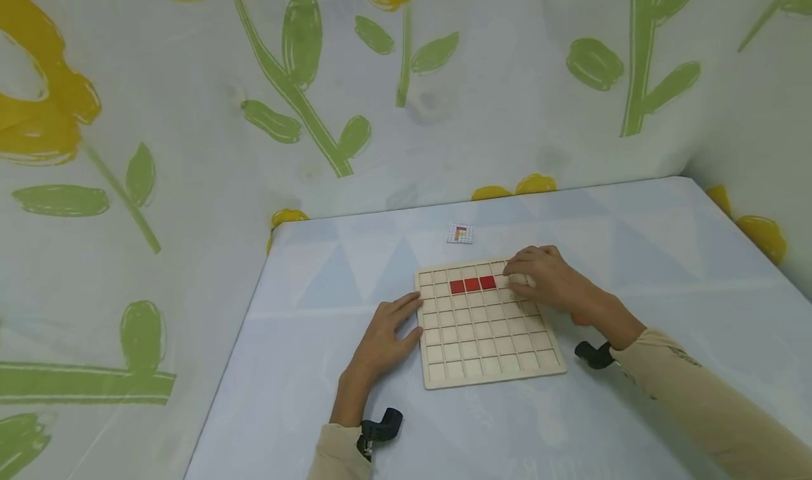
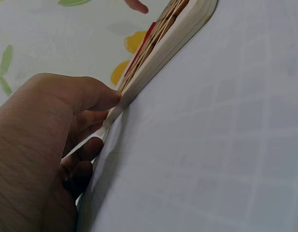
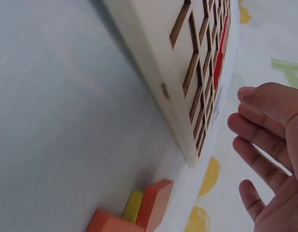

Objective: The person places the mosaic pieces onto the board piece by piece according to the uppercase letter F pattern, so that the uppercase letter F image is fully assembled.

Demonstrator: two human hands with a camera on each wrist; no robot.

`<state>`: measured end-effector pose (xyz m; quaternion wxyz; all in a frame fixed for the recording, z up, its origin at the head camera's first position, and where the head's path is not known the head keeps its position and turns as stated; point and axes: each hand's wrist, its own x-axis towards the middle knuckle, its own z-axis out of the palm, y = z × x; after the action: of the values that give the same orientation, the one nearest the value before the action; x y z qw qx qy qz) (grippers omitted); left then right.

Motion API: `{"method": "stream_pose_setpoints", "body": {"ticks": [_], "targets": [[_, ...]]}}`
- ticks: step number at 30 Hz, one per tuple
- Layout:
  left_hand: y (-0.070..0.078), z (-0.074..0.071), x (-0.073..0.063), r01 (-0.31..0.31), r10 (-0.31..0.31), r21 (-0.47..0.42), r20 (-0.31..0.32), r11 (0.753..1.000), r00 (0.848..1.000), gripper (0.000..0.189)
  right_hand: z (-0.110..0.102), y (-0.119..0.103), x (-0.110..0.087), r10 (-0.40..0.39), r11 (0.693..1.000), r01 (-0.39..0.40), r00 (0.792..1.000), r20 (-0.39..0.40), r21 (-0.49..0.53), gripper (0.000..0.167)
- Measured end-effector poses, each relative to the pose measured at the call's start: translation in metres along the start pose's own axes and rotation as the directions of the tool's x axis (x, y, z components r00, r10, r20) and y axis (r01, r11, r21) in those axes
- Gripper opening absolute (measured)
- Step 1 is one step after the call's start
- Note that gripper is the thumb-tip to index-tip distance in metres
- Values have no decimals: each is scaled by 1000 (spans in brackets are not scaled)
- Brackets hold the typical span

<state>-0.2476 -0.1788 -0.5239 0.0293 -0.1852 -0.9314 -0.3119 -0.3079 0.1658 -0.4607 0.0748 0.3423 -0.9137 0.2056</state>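
Note:
A pale wooden grid board [image 1: 488, 330] lies on the table, with three red square tiles [image 1: 471, 285] in a row in its upper cells. The fingertips and thumb of my left hand [image 1: 385, 333] touch the board's left edge; the left wrist view shows the thumb against the board's side [image 2: 163, 53]. Over the upper right part of the board is my right hand [image 1: 547, 277], covering some cells there. In the right wrist view its fingers [image 3: 257, 130] are loosely bent and hold nothing, and the red tiles [image 3: 218, 70] appear beyond the board's near edge.
A small card [image 1: 459, 233] with a coloured grid pattern lies behind the board. Orange blocks [image 3: 156, 205] and a yellow block [image 3: 133, 205] sit right of the board, mostly hidden by my right forearm in the head view. A flower-printed wall covering [image 1: 482, 99] rises behind the table.

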Motion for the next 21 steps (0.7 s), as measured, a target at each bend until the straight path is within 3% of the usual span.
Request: {"method": "stream_pose_setpoints", "body": {"ticks": [9, 16, 21], "targets": [[-1, -2, -1, 4, -4, -9, 33, 1000, 999, 53, -12, 13, -29, 45, 998, -47, 998, -40, -40, 20], [2, -2, 2, 3, -2, -16, 78, 1000, 997, 55, -30, 18, -58, 133, 991, -134, 990, -44, -22, 21], [4, -6, 4, 3, -2, -12, 72, 1000, 997, 54, -32, 21, -74, 105, 994, -107, 991, -85, -22, 22]]}}
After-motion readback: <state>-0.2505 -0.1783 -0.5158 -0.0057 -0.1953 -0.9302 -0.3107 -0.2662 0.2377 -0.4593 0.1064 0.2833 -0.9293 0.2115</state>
